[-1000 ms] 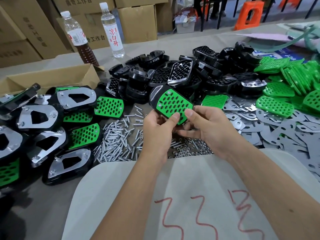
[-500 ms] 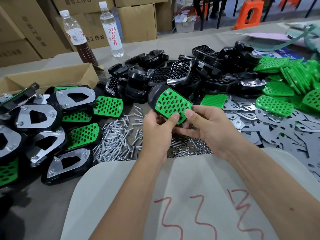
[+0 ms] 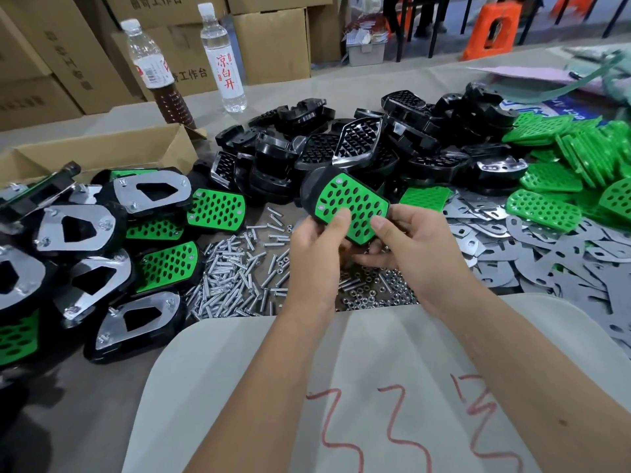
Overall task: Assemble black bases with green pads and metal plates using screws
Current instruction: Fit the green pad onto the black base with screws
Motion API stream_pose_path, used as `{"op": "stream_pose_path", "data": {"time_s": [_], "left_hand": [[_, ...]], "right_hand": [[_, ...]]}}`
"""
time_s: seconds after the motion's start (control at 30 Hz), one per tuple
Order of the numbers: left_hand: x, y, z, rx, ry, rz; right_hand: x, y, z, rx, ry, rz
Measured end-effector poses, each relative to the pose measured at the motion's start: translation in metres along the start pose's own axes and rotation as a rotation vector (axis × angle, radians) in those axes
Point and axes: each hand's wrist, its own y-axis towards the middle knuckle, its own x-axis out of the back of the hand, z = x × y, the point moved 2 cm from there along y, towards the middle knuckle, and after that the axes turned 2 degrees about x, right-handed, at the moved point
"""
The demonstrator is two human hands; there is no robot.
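Note:
Both hands hold one black base (image 3: 311,191) with a perforated green pad (image 3: 351,204) on its upper face, tilted above the table's middle. My left hand (image 3: 316,254) grips its near left edge, thumb on the pad. My right hand (image 3: 415,249) grips the near right edge, thumb on the pad, fingers curled beneath. Two screw heads show in the pad's far corners. Loose screws (image 3: 235,268) and nuts (image 3: 372,295) lie under the hands.
Finished assemblies (image 3: 102,254) are piled at the left by a cardboard box (image 3: 102,153). Bare black bases (image 3: 358,148) heap behind, green pads (image 3: 577,162) at the right, metal plates (image 3: 563,261) below them. Two bottles (image 3: 223,59) stand at the back.
The held base has shifted very slightly up and left in my hands; the grip of both hands is unchanged.

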Motion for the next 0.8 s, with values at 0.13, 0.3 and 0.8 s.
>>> {"op": "stream_pose_path", "data": {"time_s": [0.13,0.3,0.8], "left_hand": [[0.001,0.002,0.001,0.031,-0.041,-0.09],[0.003,0.0,-0.005,0.053,-0.073,-0.105],[0.0,-0.007,-0.037,0.274,-0.549,0.008]], "right_hand": [[-0.003,0.0,-0.002,0.002,-0.067,-0.034],[-0.007,-0.006,-0.001,0.082,-0.116,-0.008],[-0.015,-0.02,0.013,0.642,-0.87,-0.061]]}}
